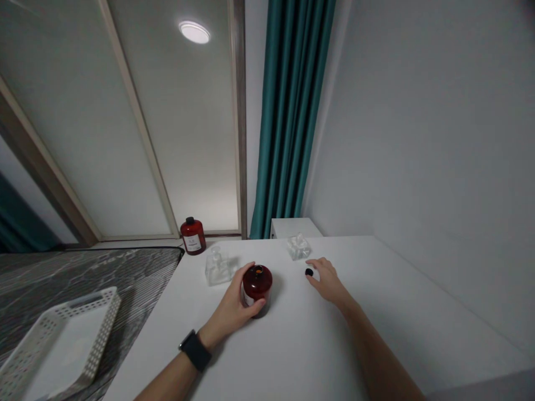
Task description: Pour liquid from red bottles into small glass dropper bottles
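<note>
My left hand [239, 303] is wrapped round a dark red-brown glass bottle [258, 283] standing upright on the white table. This bottle has no cap, and its opening shows at the top; a pale label is partly covered by my thumb. To the right, my right hand [328, 280] is low over the table with thumb and index finger apart. A small black bottle cap [309, 272] sits between their tips, close to the thumb; whether the fingers touch it I cannot tell. Just left of the held bottle is a clear glass bottle [218, 268].
A second red-brown bottle [193, 236], black-capped and labelled, stands at the table's far left corner. Some crumpled-looking clear glass or plastic [298, 247] lies near the back edge. A white perforated basket [94, 312] is at lower left, beside the white table [288, 356].
</note>
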